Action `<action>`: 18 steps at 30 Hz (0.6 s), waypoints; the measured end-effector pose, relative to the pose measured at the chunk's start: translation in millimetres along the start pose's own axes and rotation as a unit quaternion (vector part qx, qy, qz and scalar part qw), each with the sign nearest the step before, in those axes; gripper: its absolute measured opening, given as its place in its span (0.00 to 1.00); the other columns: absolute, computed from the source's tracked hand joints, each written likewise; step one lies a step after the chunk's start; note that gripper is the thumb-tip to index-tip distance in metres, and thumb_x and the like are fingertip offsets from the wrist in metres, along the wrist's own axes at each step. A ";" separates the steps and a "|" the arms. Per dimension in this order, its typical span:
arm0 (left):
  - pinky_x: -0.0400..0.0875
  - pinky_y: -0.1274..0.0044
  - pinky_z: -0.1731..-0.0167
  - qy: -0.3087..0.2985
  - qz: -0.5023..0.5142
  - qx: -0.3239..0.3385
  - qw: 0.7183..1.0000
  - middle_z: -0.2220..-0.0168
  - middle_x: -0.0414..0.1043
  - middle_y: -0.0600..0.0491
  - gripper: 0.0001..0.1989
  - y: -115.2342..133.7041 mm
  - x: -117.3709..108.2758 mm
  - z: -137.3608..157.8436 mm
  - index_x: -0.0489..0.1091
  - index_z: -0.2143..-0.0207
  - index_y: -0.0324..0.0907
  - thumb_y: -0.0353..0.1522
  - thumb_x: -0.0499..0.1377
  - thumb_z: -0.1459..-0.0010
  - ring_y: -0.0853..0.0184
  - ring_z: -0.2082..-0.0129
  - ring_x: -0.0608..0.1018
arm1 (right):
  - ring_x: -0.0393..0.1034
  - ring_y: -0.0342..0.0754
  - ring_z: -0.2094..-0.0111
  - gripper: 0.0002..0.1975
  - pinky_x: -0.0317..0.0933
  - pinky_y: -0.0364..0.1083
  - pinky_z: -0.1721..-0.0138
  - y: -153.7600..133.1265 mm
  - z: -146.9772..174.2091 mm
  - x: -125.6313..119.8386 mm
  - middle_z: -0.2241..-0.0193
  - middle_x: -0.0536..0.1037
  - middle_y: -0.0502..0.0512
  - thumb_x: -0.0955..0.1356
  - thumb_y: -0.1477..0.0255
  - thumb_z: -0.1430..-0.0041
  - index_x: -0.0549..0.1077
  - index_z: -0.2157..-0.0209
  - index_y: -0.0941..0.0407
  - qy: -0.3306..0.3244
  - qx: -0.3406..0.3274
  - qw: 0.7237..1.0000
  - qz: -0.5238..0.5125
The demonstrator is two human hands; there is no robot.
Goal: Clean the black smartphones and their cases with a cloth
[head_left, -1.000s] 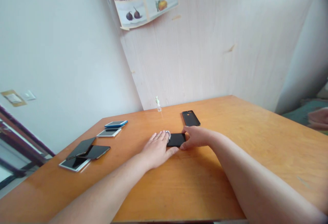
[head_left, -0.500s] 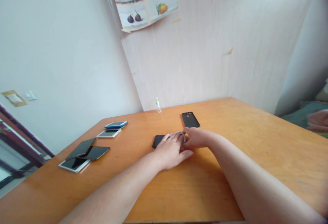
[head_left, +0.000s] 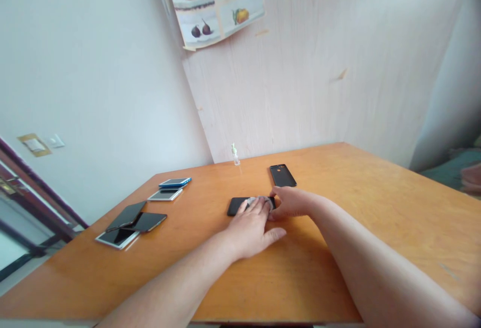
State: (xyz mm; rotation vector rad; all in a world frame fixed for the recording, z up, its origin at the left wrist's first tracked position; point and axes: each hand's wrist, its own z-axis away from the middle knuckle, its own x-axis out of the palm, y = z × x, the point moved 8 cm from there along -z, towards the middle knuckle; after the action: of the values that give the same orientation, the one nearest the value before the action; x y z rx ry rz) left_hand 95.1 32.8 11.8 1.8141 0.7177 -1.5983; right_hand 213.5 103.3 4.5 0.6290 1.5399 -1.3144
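Observation:
A black phone [head_left: 235, 207] lies flat on the wooden table in front of me. My left hand [head_left: 251, 228] rests over it, fingers stretched out flat and thumb spread away. Under those fingertips is a thin whitish cloth or wipe [head_left: 268, 200], pressed against the phone's upper face and partly covered. At the phone's right end, my right hand [head_left: 287, 203] grips the edge between thumb and fingers; some of its fingers are hidden. Just beyond that hand lies an empty black phone case [head_left: 283, 175], open side up.
Several phones lie at the table's left: a blue one [head_left: 175, 183], a white one [head_left: 165, 195], and dark ones [head_left: 150, 222] overlapping a white-framed one [head_left: 117, 238]. A small clear pump bottle [head_left: 235, 157] stands near the back wall. Fruit pictures [head_left: 218, 7] hang above.
My left hand has drawn slightly nearer to me across the phone, uncovering more of the phone and wipe. My right hand keeps its place at the right end. The view has shifted slightly.

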 end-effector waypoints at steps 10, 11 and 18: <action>0.41 0.60 0.36 -0.022 -0.048 -0.084 0.995 0.31 0.42 0.42 0.40 -72.9 -6.3 49.5 0.45 0.32 0.41 0.55 0.40 0.38 0.55 0.31 0.47 | 0.72 0.58 0.58 0.42 0.62 0.48 0.63 2.1 0.4 -0.8 0.56 0.76 0.59 0.75 0.48 0.67 0.70 0.50 0.53 -0.016 0.017 1.000 -0.006; 0.40 0.59 0.36 -0.023 -0.051 -0.090 0.994 0.31 0.42 0.41 0.40 -76.7 -6.9 53.6 0.45 0.32 0.40 0.56 0.40 0.38 0.54 0.31 0.47 | 0.72 0.58 0.58 0.42 0.62 0.48 0.63 2.2 0.7 -1.3 0.56 0.77 0.59 0.75 0.48 0.67 0.70 0.50 0.53 -0.015 0.019 1.000 -0.006; 0.37 0.60 0.35 -0.020 -0.017 0.012 1.000 0.31 0.43 0.41 0.43 -18.5 -6.0 26.9 0.45 0.32 0.38 0.57 0.41 0.40 0.53 0.31 0.46 | 0.72 0.57 0.59 0.41 0.62 0.47 0.63 3.3 0.3 -0.1 0.57 0.77 0.58 0.75 0.49 0.67 0.70 0.50 0.54 -0.004 0.011 1.000 -0.007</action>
State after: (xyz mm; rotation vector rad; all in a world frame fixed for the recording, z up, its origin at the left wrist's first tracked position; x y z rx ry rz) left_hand 62.9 25.1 13.7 1.7911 0.7168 -1.6673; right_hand 216.5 104.0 3.2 0.6270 1.5288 -1.3447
